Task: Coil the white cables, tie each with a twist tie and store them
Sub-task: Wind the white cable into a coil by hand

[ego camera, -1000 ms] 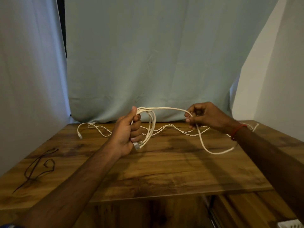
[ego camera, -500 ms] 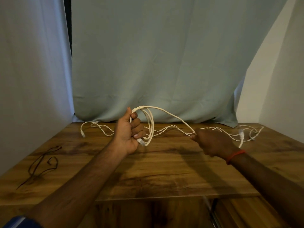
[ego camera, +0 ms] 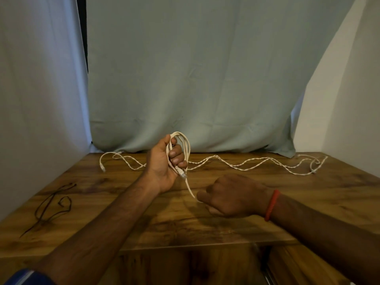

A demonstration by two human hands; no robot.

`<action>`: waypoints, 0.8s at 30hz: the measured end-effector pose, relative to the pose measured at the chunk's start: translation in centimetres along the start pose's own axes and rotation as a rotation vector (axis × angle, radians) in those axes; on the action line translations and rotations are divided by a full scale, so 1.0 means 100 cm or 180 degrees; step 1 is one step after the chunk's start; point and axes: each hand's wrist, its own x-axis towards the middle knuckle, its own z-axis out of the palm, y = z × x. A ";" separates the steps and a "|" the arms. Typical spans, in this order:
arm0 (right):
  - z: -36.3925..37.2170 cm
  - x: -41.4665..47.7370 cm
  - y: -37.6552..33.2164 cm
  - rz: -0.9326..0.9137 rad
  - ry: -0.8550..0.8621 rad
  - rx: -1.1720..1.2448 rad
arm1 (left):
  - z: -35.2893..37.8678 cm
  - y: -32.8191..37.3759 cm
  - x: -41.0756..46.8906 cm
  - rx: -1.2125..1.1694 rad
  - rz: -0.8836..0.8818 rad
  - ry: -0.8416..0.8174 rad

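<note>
While left hand (ego camera: 164,161) grips coiled cable (ego camera: 185,145), right hand (ego camera: 232,196) pinches its tail, twisted cable (ego camera: 236,164) behind.

Two white cables: one coiled cable (ego camera: 186,148) above the table (ego camera: 205,223), one twisted cable (ego camera: 236,164) lying along its far edge. Dark twist ties (ego camera: 51,206) at its left; number indistinct.

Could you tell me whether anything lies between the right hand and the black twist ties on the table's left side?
Yes: the left hand, holding the coiled white cable, and its forearm cross the space between the right hand and the black twist ties.
</note>
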 end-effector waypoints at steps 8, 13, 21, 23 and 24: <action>-0.066 0.028 0.014 0.0161 0.0700 0.0868 | 0.013 -0.011 -0.011 0.0774 0.0289 0.0003; -0.085 0.036 0.032 0.0516 0.1619 0.0594 | 0.014 -0.010 -0.023 0.2036 0.0547 -0.0303; -0.072 0.043 0.052 0.1038 0.2306 0.1567 | 0.010 -0.002 -0.020 0.0964 -0.0291 -0.1037; -0.069 0.042 0.057 0.1134 0.2355 0.2026 | 0.007 -0.002 -0.019 0.0954 -0.0338 -0.1079; -0.068 0.041 0.059 0.1232 0.2336 0.2284 | 0.005 -0.001 -0.018 0.0939 -0.0360 -0.1072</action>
